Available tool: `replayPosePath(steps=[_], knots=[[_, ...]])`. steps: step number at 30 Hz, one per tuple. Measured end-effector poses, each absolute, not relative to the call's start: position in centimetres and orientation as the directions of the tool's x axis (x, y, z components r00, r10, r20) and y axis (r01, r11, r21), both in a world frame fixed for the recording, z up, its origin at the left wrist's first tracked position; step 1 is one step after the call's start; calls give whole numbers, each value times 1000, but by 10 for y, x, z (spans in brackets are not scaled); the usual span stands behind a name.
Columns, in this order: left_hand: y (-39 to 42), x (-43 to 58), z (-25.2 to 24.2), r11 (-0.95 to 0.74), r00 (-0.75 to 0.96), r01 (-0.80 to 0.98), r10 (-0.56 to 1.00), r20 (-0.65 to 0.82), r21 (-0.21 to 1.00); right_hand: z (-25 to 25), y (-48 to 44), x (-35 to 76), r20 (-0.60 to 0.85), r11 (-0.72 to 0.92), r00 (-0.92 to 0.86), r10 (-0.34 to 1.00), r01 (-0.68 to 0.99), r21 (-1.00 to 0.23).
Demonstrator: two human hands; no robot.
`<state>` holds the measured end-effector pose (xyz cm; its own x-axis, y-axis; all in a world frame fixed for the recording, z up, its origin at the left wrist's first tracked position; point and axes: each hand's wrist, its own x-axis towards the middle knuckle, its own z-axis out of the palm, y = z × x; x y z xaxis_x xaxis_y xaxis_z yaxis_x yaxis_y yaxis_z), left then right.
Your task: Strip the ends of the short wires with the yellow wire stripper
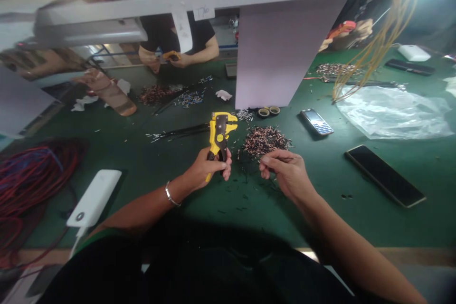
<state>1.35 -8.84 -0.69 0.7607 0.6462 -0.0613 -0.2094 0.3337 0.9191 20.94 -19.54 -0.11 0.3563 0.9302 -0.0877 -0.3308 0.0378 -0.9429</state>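
My left hand [210, 167] is wrapped round the handles of a yellow and black wire stripper [220, 135], its jaws pointing away from me and to the right. Just right of it, my right hand [283, 167] is closed in a pinch at the near edge of a pile of short copper-coloured wire pieces [266, 140]. Whatever lies between those fingertips is too small to name. Black wires [187, 130] with bare, pale ends stretch left from behind the stripper. A small heap of silvery pieces [245, 114] sits behind the pile, beside two small round containers [263, 112].
A power bank [95, 197] and red cable coils [35, 175] lie left. On the right are a keypad phone [316, 122], a dark smartphone [384, 175] and a plastic bag [395, 111]. An upright panel [278, 52] divides the bench. Across it, another person's hands [181, 60] hold a yellow tool.
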Motion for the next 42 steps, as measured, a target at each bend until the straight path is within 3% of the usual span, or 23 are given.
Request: replayPosePath(steps=[8, 14, 22, 30, 34, 42], knots=[[-90, 13, -4, 346, 772, -216, 633, -57, 913, 6, -195, 220, -60, 96, 430, 901, -332, -938], [-90, 11, 2, 379, 862, -173, 506, -46, 909, 19, -199, 231, 148, 371, 670, 728, -204, -906], [-88, 9, -2, 376, 940, -139, 340, 3, 916, 19, -208, 221, 347, 482, 740, 576, 36, -876], [-87, 9, 0, 431, 948, -116, 318, -30, 895, 19, -216, 218, 413, 439, 661, 626, 139, -887], [-88, 9, 3, 460, 949, -100, 309, -54, 883, 18, -219, 215, 466, 384, 622, 630, 273, -882], [-96, 9, 6, 433, 946, -85, 317, -64, 897, 25, -223, 205, 766, 421, 340, 546, 679, -601]])
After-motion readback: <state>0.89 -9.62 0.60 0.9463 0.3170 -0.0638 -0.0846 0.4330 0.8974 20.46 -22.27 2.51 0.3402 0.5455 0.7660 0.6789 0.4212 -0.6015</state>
